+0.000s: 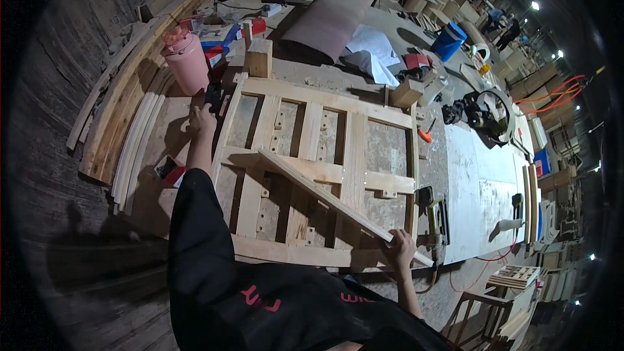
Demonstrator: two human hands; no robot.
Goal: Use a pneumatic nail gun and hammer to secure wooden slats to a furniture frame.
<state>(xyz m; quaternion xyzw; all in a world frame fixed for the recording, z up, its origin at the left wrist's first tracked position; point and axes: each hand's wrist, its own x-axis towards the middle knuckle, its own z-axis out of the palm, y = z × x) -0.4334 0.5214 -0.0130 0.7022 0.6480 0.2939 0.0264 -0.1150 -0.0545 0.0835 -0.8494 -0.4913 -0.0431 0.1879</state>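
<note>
A large wooden frame [325,101] of pale rails and slats lies flat on the workbench. A long loose wooden strip [325,198] lies diagonally across it. My right hand [402,247] grips the strip's near end at the frame's lower right corner. My left hand [203,119], arm stretched out in a black sleeve, is closed on a small black object [213,96] at the frame's upper left corner, beside a pink jug [186,60].
Curved wooden laths [133,143] are stacked along the bench's left side. A wooden block [260,57], red boxes, a blue bucket [448,40], a nail gun [434,211] and a coiled hose [491,114] surround the frame. Stacked wood fills the background.
</note>
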